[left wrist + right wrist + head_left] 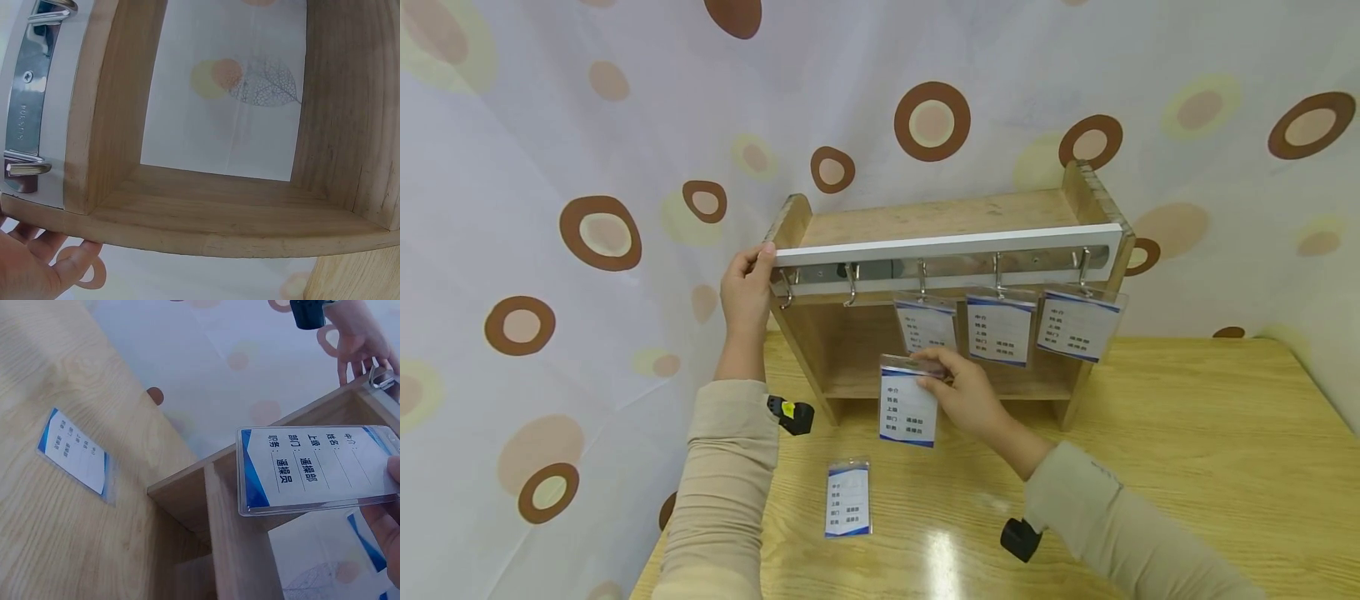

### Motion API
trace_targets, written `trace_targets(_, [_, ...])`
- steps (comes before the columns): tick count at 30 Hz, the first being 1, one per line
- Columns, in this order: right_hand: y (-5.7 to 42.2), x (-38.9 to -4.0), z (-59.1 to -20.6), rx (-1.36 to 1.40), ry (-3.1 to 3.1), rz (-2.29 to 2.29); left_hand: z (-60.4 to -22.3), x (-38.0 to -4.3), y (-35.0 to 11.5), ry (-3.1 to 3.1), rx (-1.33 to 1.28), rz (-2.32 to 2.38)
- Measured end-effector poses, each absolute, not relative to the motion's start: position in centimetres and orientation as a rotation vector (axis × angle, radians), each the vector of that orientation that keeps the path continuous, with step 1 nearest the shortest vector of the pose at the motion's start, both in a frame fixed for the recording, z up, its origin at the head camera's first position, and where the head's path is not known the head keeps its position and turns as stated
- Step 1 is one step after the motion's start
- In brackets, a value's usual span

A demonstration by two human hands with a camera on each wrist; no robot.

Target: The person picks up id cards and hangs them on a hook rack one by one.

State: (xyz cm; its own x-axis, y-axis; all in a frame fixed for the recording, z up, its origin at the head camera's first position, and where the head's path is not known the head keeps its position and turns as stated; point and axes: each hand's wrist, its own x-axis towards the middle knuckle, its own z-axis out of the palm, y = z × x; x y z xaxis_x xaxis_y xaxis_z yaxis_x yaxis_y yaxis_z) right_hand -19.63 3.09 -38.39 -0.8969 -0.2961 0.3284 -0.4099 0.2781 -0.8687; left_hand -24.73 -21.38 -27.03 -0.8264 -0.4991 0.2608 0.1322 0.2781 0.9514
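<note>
My right hand pinches a clear plastic badge holder by its upper right edge, in front of the shelf's lower opening; its white card has blue corners and printed lines. In the right wrist view the held badge lies across the shelf frame. My left hand grips the upper left corner of the wooden shelf, beside a white hook rail. Its fingertips touch the side board in the left wrist view. Three badges hang from the middle and two right hooks; the two left hooks are bare.
Another badge lies flat on the wooden table, in front of the shelf. A patterned cloth hangs behind and to the left. Dark wrist cameras stick out from both sleeves.
</note>
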Motion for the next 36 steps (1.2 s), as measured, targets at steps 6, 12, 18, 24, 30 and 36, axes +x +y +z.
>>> trace_targets(6, [2.5, -19.7, -37.0, 0.722, -2.383, 1.732, -27.0, -24.7, -21.4, -2.038, 0.327, -1.583])
trace_targets(12, [1.9, -19.9, -35.8, 0.753, -2.363, 1.760, -27.2, -24.9, -21.4, -2.036, 0.322, -1.586])
trace_targets(18, [1.0, -20.2, -34.5, 0.800, -2.324, 1.738, -27.2, -25.0, -21.5, -2.034, 0.327, -1.589])
trace_targets(24, [0.1, -20.8, -33.5, 0.802, -2.319, 1.713, -27.2, -24.9, -21.6, -2.037, 0.329, -1.590])
trace_targets(30, [-0.8, -21.3, -32.9, 0.807, -2.282, 1.721, -27.1, -24.9, -21.6, -2.035, 0.332, -1.592])
trace_targets(36, [-1.1, -21.6, -32.1, 0.835, -2.225, 1.761, -27.3, -24.9, -21.5, -2.027, 0.331, -1.590])
